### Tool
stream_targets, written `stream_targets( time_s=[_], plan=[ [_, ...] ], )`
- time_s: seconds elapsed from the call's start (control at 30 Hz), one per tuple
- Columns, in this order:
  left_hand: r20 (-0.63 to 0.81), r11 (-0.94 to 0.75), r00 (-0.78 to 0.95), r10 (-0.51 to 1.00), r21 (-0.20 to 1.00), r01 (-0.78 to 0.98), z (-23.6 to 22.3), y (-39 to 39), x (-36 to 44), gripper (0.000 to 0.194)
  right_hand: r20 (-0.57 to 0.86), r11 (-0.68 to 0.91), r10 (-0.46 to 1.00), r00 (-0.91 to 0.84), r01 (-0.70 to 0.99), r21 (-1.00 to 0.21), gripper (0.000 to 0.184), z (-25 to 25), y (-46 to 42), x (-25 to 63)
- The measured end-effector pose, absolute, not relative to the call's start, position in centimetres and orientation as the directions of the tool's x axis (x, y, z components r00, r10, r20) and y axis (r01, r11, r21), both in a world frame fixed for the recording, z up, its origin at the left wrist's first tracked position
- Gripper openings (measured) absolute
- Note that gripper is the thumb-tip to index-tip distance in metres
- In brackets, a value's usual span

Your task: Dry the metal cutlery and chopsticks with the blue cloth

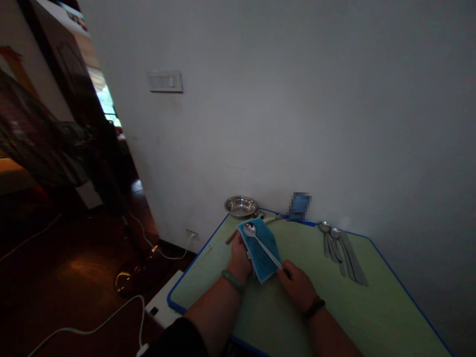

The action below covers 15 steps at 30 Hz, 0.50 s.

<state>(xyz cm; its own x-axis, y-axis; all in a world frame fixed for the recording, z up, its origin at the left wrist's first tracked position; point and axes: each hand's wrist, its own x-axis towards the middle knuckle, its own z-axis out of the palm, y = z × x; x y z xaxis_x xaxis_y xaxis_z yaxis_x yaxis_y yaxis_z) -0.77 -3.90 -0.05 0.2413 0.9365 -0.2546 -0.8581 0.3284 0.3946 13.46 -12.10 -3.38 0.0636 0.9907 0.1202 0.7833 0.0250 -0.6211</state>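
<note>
My right hand (295, 286) closes on the handle end of a steel spoon (260, 244), the fingers nearly shut around it. My left hand (240, 258) is curled and holds the edge of a blue cloth (262, 254), with the spoon lying across the cloth. The spoon's long axis runs diagonally: the bowl points forward and left, close to my left hand, and the handle comes back and right to my right hand. Both hands rest just above a green tabletop (334, 310). Farther right lie more spoons (336, 248), well apart from my hands. At the far edge, beyond the cloth, sits a steel bowl (240, 206).
</note>
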Motion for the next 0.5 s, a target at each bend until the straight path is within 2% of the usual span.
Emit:
stream_targets(
  time_s=[0.1, 0.37, 0.5],
  plan=[
    [-0.21, 0.353, 0.288, 0.934, 0.431, -0.83, 0.05, -3.95, -0.79, 0.031, 0.111, 0.023, 0.992, 0.059, 0.782, -0.623, 0.024, -3.28, -12.17, 13.44],
    [-0.23, 0.391, 0.323, 0.918, 0.394, -0.832, 0.28, -4.03, -0.83, 0.033, 0.118, 0.035, 0.992, 0.05, 0.784, -0.619, 0.024, -3.41, -12.09, 13.52],
    [-0.209, 0.363, 0.3, 0.931, 0.421, -0.832, 0.25, -3.99, -0.81, 0.031, 0.118, 0.035, 0.992, 0.049, 0.786, -0.617, 0.026, -3.43, -12.1, 13.5]
  ],
)
